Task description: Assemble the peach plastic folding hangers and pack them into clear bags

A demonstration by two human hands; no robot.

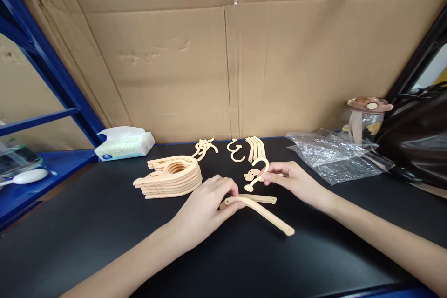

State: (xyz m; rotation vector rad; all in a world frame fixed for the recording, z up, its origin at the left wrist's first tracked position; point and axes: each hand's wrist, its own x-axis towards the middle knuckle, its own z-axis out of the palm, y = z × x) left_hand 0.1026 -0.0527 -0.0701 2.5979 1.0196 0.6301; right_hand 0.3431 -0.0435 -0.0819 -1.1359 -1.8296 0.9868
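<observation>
Near the middle of the black table, my left hand (213, 198) pinches the joined end of two beige plastic arms (267, 215), which spread apart toward the right. My right hand (288, 177) holds a beige hook (266, 166) between thumb and fingers, its round foot pointing down and left. Just behind that hook lies a small beige piece with round holes (250, 175), partly covered. Left of my left hand is a stack of beige hanger pieces (171, 179).
Toward the back lie a pile of small beige parts (205, 147), loose hooks (238, 154) and several curved arms (256, 148). A tissue pack (125, 144) sits back left. Clear plastic bags (331, 151) and a lidded bottle (368, 118) are at the right, before a cardboard wall (167, 70).
</observation>
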